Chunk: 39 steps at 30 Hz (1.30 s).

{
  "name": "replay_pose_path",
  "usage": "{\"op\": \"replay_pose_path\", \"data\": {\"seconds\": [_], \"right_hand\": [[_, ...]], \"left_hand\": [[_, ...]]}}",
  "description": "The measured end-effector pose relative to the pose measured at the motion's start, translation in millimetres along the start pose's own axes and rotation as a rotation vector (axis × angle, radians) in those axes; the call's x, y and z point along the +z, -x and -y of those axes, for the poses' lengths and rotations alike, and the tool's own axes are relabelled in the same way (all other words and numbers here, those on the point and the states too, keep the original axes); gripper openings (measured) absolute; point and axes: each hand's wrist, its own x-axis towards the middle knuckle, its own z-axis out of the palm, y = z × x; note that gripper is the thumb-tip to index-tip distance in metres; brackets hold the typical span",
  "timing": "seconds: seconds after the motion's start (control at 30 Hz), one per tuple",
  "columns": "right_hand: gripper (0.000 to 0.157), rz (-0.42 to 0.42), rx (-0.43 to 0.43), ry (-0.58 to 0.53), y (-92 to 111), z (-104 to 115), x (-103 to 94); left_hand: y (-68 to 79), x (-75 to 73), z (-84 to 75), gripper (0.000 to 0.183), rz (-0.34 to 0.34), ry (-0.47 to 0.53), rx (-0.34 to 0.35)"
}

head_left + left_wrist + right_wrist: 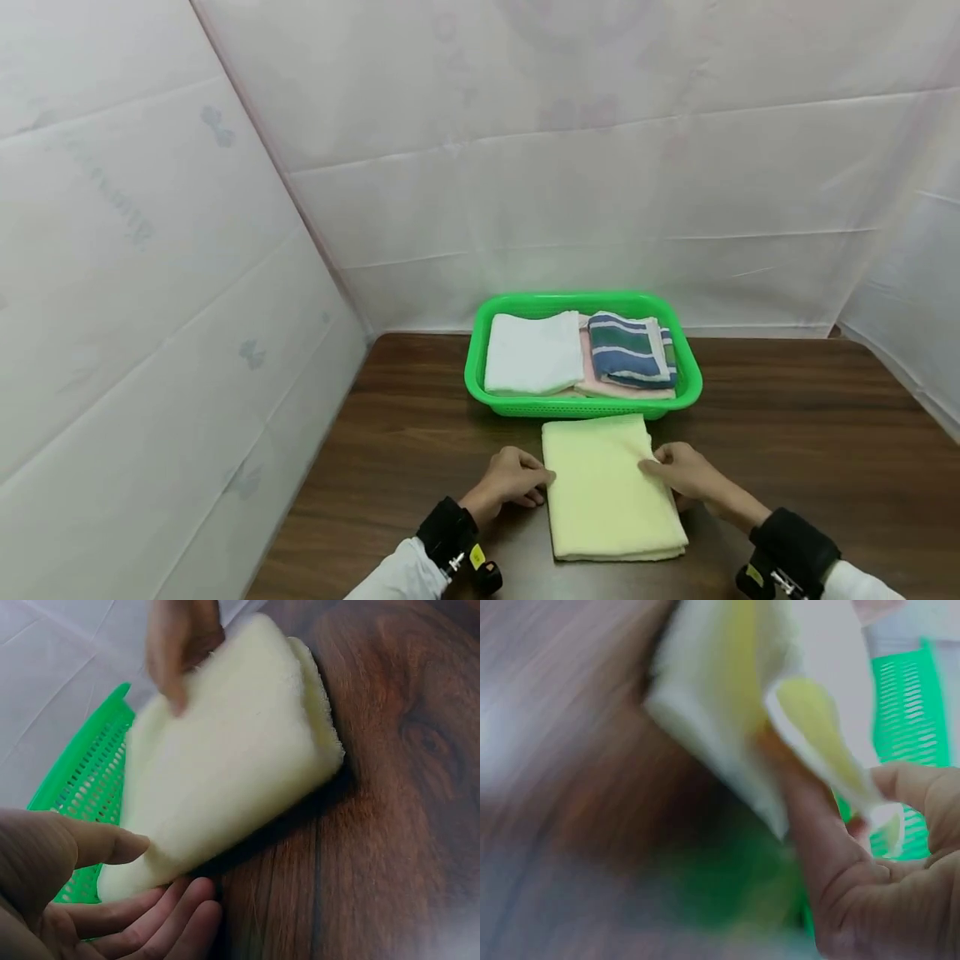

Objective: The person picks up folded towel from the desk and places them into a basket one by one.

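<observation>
A folded pale yellow towel [611, 492] lies between my two hands, in front of the green basket. On its left edge my left hand [513, 477] pinches, the thumb on top and the fingers [184, 919] partly hidden beneath. My right hand [686, 472] holds the right edge between thumb and fingers, where the upper layer lifts apart in the right wrist view. Seen from the left wrist, the towel [217, 757] is tilted, its layers showing at the far edge. The right wrist view is blurred.
The green plastic basket [577, 408] stands at the back of the brown wooden table [420, 417]. Inside lie a folded white towel [532, 354], a pink cloth [592, 385] and a blue, green and white striped towel [628, 350]. White sheeting [562, 192] hangs behind and at the sides.
</observation>
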Motion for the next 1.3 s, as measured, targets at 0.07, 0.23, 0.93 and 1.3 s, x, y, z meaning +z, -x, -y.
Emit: {"op": "replay_pose_path", "data": {"seconds": [0.07, 0.23, 0.93, 1.3], "right_hand": [[0.034, 0.026, 0.015, -0.026, -1.7, -5.4, -0.3], [0.044, -0.038, -0.041, 0.198, -2.0, -12.9, 0.5], [0.044, -0.027, -0.092, 0.288, 15.4, -7.4, 15.9], [0.066, -0.109, -0.087, 0.283, 4.7, 7.9, 31.4]], "left_hand": [[-0.7, 0.8, -0.5, 0.019, -0.014, -0.008, 0.015], [-1.1, 5.4, -3.5, 0.020, -0.016, -0.009, 0.014], [5.4, -2.4, -2.6, 0.021, -0.032, 0.034, -0.141], [4.2, 4.9, -0.1, 0.011, -0.007, 0.028, -0.110]]}}
